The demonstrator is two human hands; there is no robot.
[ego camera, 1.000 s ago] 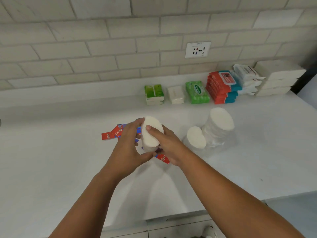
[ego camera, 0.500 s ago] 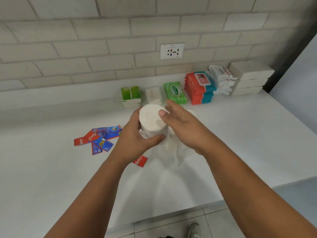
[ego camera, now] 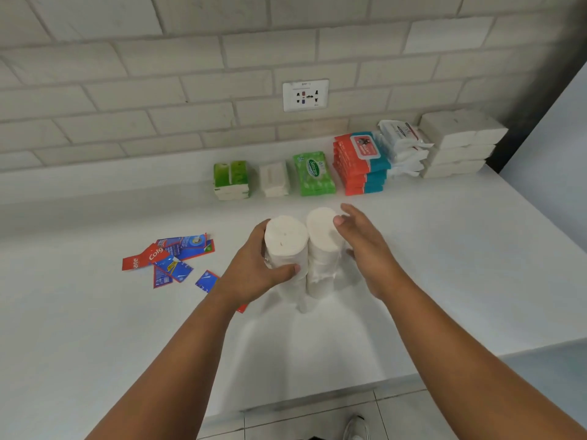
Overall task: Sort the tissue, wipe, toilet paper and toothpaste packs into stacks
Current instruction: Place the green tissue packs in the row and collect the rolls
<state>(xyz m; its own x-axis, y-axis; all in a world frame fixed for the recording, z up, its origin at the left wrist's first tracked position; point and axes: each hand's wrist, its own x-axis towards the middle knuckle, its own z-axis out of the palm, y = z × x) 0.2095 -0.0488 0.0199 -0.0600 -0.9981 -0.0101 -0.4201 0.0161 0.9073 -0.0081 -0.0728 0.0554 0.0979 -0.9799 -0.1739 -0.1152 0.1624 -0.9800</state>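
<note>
- We are facing a pale brick wall [ego camera: 158,90], with the white counter [ego camera: 444,281] running along below it.
- Sorted piles are sitting in a row against the wall at the back right. White tissue packs [ego camera: 457,144] are at the far right. Going left, there are white wipes [ego camera: 400,144], red wipes [ego camera: 359,166], a green wipe pack [ego camera: 314,173], a small white pack [ego camera: 273,179] and green tissues [ego camera: 231,179] at the left end.
- We are reaching both bare arms over the middle of the counter.
- Our left hand [ego camera: 254,274] is gripping the left roll stack [ego camera: 286,239], with the thumb curled across its front and the fingers going round the back.
- Our right hand [ego camera: 365,249] is lying open beside the right roll stack [ego camera: 320,230], fingers straight and thumb tip touching its top edge. We cannot tell whether the palm is touching.
- The two toilet paper stacks are standing upright on the counter, touching side by side. They are in front of the row of packs and apart from it.
- Toothpaste sachets [ego camera: 171,255] are lying scattered flat to the left of our left hand. Some are overlapping, and one is partly hidden under the wrist.
- A socket [ego camera: 305,95] is sitting in the wall above the packs.
- A shoe tip [ego camera: 355,428] is showing on the floor at the bottom edge.
</note>
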